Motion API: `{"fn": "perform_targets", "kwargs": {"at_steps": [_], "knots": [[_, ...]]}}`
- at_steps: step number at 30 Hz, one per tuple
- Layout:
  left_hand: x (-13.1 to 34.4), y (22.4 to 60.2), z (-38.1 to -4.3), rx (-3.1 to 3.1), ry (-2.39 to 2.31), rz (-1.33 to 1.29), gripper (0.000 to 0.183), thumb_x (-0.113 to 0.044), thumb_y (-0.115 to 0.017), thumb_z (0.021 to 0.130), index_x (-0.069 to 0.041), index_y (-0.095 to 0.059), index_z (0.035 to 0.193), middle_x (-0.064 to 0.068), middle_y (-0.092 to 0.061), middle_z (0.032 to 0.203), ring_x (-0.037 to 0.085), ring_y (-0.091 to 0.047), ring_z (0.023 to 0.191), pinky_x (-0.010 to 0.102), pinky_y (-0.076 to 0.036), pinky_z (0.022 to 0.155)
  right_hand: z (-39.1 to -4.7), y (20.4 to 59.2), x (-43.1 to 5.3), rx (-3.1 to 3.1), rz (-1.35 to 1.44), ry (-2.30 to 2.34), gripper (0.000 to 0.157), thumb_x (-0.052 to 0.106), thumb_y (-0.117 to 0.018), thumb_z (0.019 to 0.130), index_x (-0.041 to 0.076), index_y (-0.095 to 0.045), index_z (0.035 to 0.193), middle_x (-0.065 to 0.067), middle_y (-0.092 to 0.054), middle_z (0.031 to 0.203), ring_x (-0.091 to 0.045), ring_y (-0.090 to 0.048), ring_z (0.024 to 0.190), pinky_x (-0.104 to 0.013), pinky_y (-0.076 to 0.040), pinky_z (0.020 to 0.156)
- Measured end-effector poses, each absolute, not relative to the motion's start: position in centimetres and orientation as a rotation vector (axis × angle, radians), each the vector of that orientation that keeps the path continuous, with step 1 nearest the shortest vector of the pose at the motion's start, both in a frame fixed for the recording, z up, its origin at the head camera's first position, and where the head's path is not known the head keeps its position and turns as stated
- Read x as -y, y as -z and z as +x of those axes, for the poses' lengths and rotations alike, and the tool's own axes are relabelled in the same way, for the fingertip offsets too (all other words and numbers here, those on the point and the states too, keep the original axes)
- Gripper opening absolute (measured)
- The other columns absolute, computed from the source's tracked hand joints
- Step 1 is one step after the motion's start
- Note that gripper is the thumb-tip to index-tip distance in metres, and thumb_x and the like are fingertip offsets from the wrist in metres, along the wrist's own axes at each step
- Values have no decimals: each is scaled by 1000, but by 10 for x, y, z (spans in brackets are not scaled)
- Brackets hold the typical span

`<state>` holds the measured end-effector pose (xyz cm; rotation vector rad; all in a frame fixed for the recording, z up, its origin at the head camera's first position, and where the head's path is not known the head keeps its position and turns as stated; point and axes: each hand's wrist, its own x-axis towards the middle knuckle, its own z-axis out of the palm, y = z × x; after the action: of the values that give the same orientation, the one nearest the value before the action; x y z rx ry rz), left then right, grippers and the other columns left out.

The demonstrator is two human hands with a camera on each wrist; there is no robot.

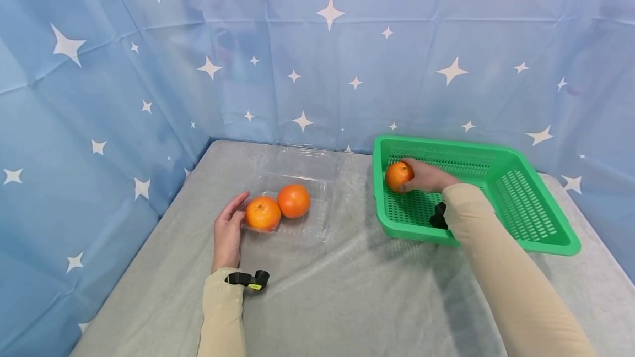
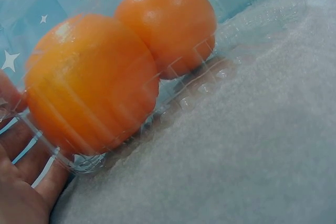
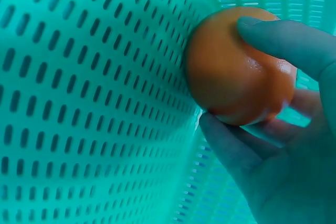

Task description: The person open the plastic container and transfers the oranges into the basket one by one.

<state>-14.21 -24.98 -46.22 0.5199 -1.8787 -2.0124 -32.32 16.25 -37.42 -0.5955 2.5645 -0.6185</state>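
Observation:
My right hand (image 1: 426,176) reaches into the green basket (image 1: 501,150) and grips an orange (image 1: 398,177) near its left end. In the right wrist view, thumb and fingers wrap that orange (image 3: 231,72) close to the perforated wall. My left hand (image 1: 229,233) rests at the left side of a clear plastic container (image 1: 317,219), its fingers fairly straight along the wall. Two more oranges lie inside, one (image 1: 263,214) beside the left hand and another (image 1: 294,201) touching it on the right. The left wrist view shows both through the plastic.
The container's clear lid (image 1: 307,161) lies opened back toward the curtain. A grey cloth (image 1: 337,302) covers the table. Blue curtains (image 1: 317,70) with white stars hang behind it and at the left. The basket's raised rim surrounds the right hand.

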Motion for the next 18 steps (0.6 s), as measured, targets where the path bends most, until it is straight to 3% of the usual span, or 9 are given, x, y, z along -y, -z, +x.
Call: {"fn": "perform_targets", "kwargs": {"at_steps": [9, 18], "knots": [[249, 461, -142, 1881, 2024, 524, 41, -7, -40, 86, -24, -57, 120, -9, -51, 123, 10, -45, 112, 36, -34, 96, -321, 368, -167, -2569, -569, 604, 81, 23, -62, 82, 1, -11, 141, -27, -33, 131, -41, -40, 110, -52, -40, 80], [250, 462, -142, 1896, 2020, 537, 41, -9, -40, 86, -26, -57, 119, -10, -51, 123, 10, -45, 113, 36, -33, 97, -321, 357, -173, -2609, -543, 536, 81, 29, -60, 83, 2, -11, 142, -28, -20, 139, -46, -25, 122, -61, -31, 88]]}}
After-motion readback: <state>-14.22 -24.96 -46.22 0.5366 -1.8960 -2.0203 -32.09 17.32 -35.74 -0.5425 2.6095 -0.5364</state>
